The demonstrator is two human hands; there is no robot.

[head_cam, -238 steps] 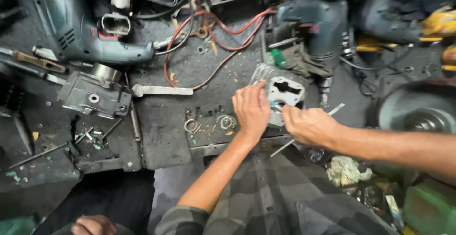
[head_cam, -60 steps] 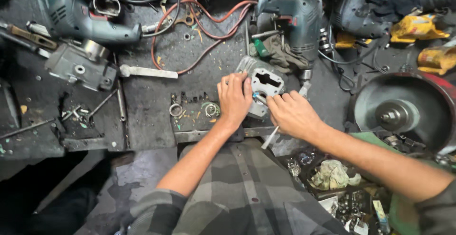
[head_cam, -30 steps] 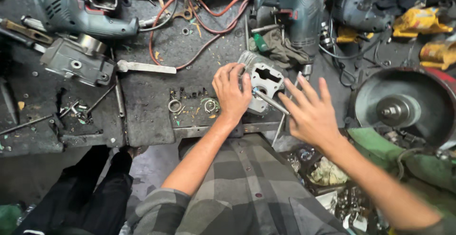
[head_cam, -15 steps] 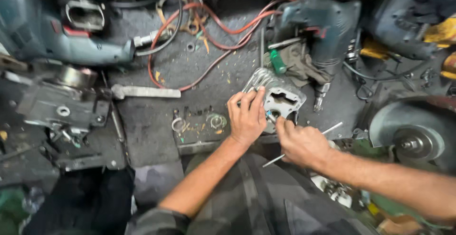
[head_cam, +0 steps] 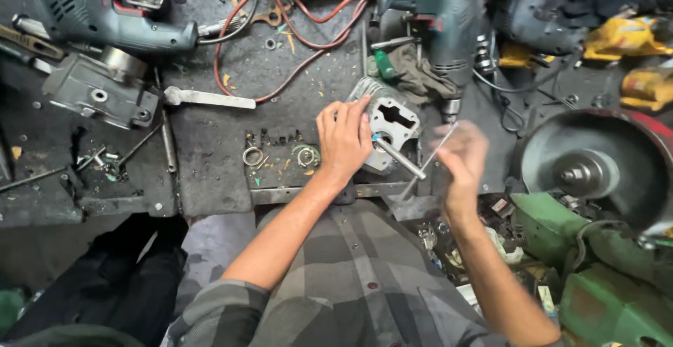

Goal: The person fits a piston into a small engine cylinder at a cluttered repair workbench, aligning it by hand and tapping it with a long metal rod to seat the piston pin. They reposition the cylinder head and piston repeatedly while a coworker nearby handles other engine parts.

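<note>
Head view looks straight down on a grimy dark workbench point(head_cam: 210, 172) crowded with power tools. Near its front edge lies a grey cast-metal housing point(head_cam: 392, 119) with a shaped opening in its flat face. The left hand point(head_cam: 343, 137) lies on the housing's left side, fingers spread and pressing on it, thumb toward the bench edge. A steel pin point(head_cam: 399, 159) with a blue tip sticks out from under that hand, slanting toward the lower right across the front of the housing.

The right hand point(head_cam: 459, 158) is just right of the housing, blurred by motion. A thin metal rod point(head_cam: 429, 161) runs through its fingers on a slant; the fingers seem curled about it, but the blur is too strong to tell how firmly.

Behind the housing stands a teal power drill point(head_cam: 438, 17) on a grey rag point(head_cam: 413, 77), with a green-handled screwdriver point(head_cam: 384, 63) beside it. Red cable point(head_cam: 294, 45) loops over the middle of the bench. At far left are a 2nd teal drill point(head_cam: 105, 17) and a grey gearbox casting point(head_cam: 98, 94), with a flat metal bar point(head_cam: 210, 98) just right of it. 2 small metal rings point(head_cam: 254, 156) lie left of the left hand. At right, a bench grinder wheel point(head_cam: 596, 161) sits on a green base point(head_cam: 603, 277).
</note>
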